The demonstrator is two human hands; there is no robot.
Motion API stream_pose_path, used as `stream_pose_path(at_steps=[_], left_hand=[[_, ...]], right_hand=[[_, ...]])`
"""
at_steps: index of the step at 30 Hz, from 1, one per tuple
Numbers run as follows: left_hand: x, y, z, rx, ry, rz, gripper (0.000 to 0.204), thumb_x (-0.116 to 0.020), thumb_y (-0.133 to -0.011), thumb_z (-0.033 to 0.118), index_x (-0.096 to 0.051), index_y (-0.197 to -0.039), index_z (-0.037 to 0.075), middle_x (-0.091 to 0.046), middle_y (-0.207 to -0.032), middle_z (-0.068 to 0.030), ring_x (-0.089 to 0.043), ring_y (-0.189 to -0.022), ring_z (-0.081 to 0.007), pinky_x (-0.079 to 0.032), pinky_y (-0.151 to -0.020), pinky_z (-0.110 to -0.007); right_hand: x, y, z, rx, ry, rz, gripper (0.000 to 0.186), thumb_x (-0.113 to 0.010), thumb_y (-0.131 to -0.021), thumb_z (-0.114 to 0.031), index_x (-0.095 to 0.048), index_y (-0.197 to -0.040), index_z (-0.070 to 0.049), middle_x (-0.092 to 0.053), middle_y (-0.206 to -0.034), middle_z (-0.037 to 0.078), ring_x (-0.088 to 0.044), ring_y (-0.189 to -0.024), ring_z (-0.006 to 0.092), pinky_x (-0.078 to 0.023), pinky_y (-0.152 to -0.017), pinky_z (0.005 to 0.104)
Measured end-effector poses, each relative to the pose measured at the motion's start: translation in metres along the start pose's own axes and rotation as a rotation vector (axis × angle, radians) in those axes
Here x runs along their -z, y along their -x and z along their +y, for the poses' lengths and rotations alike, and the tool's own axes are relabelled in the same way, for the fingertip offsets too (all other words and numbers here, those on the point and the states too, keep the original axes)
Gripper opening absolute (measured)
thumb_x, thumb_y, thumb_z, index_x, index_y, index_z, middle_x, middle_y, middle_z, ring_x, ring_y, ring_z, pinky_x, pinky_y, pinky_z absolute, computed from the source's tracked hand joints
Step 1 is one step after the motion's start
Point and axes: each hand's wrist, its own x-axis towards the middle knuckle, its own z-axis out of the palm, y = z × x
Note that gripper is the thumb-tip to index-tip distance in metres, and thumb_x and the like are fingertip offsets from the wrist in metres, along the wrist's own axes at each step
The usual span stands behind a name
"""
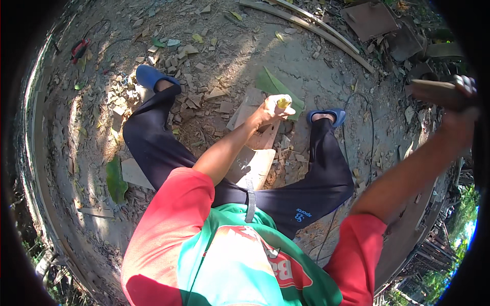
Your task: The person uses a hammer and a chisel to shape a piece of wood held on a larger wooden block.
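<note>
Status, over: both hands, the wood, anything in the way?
Left hand shut on yellowish handle, lower end hidden. Right hand raised, gripping brown block. Wooden piece between legs. Wood scraps, green leaf nearby.

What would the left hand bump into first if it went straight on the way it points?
Maybe the green leaf, just past the left hand in the picture. Depth is unclear, though: the hand might pass above it.

We get dappled sunlight on the ground (301, 56) | white glare on the shirt (242, 260) | dark shadow across the left sleeve (168, 224) | right hand (462, 116) blurred | edges bowed, corners black
</note>
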Motion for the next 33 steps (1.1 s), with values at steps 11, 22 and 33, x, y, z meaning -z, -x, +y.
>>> stream_pose_path(at_steps=[11, 22, 33], left_hand=[[-0.006, 0.045, 0.009, -0.154, -0.422, 0.039, 0.032, -0.081, -0.079, 0.026, -0.062, -0.093, 0.005, -0.063, -0.08, 0.0012, -0.055, -0.075, -0.0084, -0.049, -0.071, -0.029], [-0.033, 0.023, 0.049, -0.087, -0.543, -0.19, 0.029, -0.078, -0.079, 0.026, -0.056, -0.078, 0.006, -0.058, -0.072, 0.0004, -0.052, -0.069, -0.01, -0.045, -0.067, -0.029], [0.009, 0.017, 0.028, -0.085, -0.421, 0.052, 0.025, -0.074, -0.083, 0.02, -0.052, -0.076, 0.01, -0.048, -0.066, 0.0062, -0.045, -0.062, -0.0034, -0.037, -0.055, -0.023]], right_hand=[[0.029, 0.323, 0.084, -0.959, 0.647, -0.628, 0.025, -0.064, -0.077, -0.011, -0.058, -0.098, 0.003, -0.062, -0.081, 0.027, -0.064, -0.079, 0.0429, -0.05, -0.074, 0.045], [0.023, 0.437, 0.074, -0.925, 0.995, -1.138, 0.027, -0.069, -0.079, -0.024, -0.059, -0.096, -0.005, -0.068, -0.084, 0.022, -0.068, -0.082, 0.0407, -0.053, -0.073, 0.0495], [0.024, 0.416, 0.071, -1.061, 0.914, -1.15, 0.034, -0.072, -0.078, -0.025, -0.059, -0.102, -0.004, -0.069, -0.093, 0.021, -0.066, -0.093, 0.0397, -0.053, -0.078, 0.0479]])
